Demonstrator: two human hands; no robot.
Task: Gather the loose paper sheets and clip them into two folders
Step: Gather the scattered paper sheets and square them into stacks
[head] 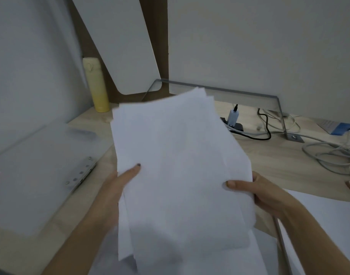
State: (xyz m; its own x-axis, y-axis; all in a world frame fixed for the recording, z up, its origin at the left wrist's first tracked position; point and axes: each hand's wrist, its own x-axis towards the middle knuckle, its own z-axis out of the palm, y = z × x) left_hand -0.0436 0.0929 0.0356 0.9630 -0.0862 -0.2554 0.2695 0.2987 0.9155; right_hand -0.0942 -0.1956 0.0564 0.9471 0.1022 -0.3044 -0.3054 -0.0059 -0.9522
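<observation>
paper sheets (180, 165), likely light, floppy and slippery, pinched at opposite side edges by left hand (118, 187) and right hand (265, 193).

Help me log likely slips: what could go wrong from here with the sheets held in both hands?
The paper stack is uneven, edges fanned at top and bottom, so some sheets might miss the clamp of the translucent folder. The left hand and right hand pinch only its side edges, so inner sheets could slide out.
</observation>
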